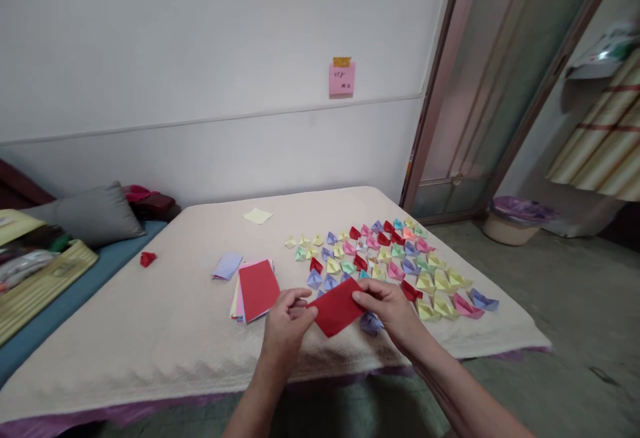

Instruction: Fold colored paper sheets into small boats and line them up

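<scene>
A red sheet of paper, rectangular and apparently folded, is held up between my two hands above the front of the table. My left hand pinches its left end between thumb and fingers. At the upper right corner, the thumb and fingers of my right hand are closed on it. Left of my left hand lies a stack of coloured paper with a red sheet on top. Behind and to the right of my right hand stand rows of small folded paper boats in several colours.
On the cream-covered table also lie a lilac paper, a pale yellow sheet and a crumpled red paper piece. A pink note is taped to the wall. A lined bin stands on the floor.
</scene>
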`<state>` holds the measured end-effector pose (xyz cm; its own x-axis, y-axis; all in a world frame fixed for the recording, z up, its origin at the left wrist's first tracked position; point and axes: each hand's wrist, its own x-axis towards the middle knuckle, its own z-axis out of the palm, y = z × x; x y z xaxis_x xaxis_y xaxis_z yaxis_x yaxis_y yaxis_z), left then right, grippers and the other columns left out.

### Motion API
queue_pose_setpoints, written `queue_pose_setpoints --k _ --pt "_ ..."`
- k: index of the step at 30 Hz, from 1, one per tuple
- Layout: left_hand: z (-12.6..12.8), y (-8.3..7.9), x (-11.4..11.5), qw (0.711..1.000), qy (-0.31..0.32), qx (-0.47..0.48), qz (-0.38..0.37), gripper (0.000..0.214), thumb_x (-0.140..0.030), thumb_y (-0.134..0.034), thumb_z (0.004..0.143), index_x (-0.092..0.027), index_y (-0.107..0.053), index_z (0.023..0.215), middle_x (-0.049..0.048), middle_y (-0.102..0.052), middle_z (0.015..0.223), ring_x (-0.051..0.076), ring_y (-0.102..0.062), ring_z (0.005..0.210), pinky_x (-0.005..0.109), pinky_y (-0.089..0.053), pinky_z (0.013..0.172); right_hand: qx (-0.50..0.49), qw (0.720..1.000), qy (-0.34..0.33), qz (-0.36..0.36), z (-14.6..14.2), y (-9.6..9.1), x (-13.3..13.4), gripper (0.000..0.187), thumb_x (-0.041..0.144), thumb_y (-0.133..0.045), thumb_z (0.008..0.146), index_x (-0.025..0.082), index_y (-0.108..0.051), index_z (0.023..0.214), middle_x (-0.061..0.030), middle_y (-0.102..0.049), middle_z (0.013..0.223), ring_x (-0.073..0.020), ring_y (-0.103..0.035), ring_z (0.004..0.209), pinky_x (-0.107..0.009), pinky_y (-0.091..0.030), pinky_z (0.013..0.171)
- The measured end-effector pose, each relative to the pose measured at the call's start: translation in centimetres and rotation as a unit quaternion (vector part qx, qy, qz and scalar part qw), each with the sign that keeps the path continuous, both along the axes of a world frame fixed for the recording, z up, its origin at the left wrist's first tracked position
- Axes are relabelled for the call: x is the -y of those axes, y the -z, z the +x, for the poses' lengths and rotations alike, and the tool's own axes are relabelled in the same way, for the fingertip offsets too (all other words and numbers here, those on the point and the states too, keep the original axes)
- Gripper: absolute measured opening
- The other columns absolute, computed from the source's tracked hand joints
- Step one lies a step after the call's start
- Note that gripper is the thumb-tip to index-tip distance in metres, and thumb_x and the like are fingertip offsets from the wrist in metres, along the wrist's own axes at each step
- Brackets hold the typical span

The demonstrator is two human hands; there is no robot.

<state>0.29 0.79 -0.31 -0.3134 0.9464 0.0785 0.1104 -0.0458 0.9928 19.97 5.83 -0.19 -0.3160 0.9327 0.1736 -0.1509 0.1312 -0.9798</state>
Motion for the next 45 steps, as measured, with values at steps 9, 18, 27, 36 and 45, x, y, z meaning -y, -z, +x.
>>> queue_pose_setpoints --k 9,18,27,36,45 --pt "1.6 -0.6 1.1 0.967 0.062 0.227 -0.097 0.040 -0.051 -0.058 0.076 -0.012 -0.063 0.072 0.0062 -0.066 0.063 0.012 -0.058 0.052 0.021 -0.042 0.049 0.221 0.820 0.177 0.497 0.3 0.2 1.1 0.027 0.012 -0.056 0.082 0.028 -0.067 0.099 -0.0075 -0.065 0.109 -0.0233 -0.057 0.101 -0.042 -0.045 0.085" --pt "2.7 -0.9 1.1 0.904 0.099 0.410 -0.068 0.022 -0.027 -0.067 0.075 -0.011 -0.065 0.090 0.0133 -0.070 0.098 0.020 -0.068 0.079 0.030 -0.053 0.070 0.260 0.752 0.147 0.588 -0.7 0.7 1.5 0.030 0.006 -0.056 0.078 0.025 -0.062 0.100 -0.0090 -0.063 0.111 -0.0240 -0.053 0.105 -0.046 -0.045 0.086" --pt "3.0 -1.2 1.5 0.916 0.078 0.392 -0.039 0.019 -0.028 -0.067 0.074 -0.015 -0.067 0.088 0.0084 -0.071 0.094 0.016 -0.068 0.075 0.024 -0.053 0.067 0.196 0.891 0.122 0.391 -1.3 0.5 2.1 0.011 0.017 -0.060 0.081 0.025 -0.068 0.083 -0.0073 -0.057 0.122 -0.0261 -0.049 0.115 -0.045 -0.037 0.097" --pt "3.7 -1.0 1.6 0.921 0.099 0.375 -0.043 0.024 -0.032 -0.063 0.078 -0.014 -0.067 0.094 0.0114 -0.069 0.103 0.018 -0.068 0.080 0.026 -0.053 0.070 0.062 0.985 0.129 0.093 -2.2 0.7 1.8 0.018 0.022 -0.067 0.071 0.019 -0.057 0.056 -0.0087 -0.060 0.115 -0.0277 -0.052 0.110 -0.040 -0.036 0.093" --pt "4.1 -0.6 1.6 0.931 0.101 0.345 -0.056 0.025 -0.031 -0.063 0.077 -0.014 -0.067 0.094 0.0111 -0.069 0.100 0.018 -0.067 0.080 0.024 -0.051 0.068 0.064 0.980 0.172 0.075 -2.4 0.7 1.7 0.016 0.019 -0.064 0.065 0.019 -0.054 0.052 -0.0081 -0.063 0.096 -0.0270 -0.055 0.101 -0.038 -0.035 0.089"
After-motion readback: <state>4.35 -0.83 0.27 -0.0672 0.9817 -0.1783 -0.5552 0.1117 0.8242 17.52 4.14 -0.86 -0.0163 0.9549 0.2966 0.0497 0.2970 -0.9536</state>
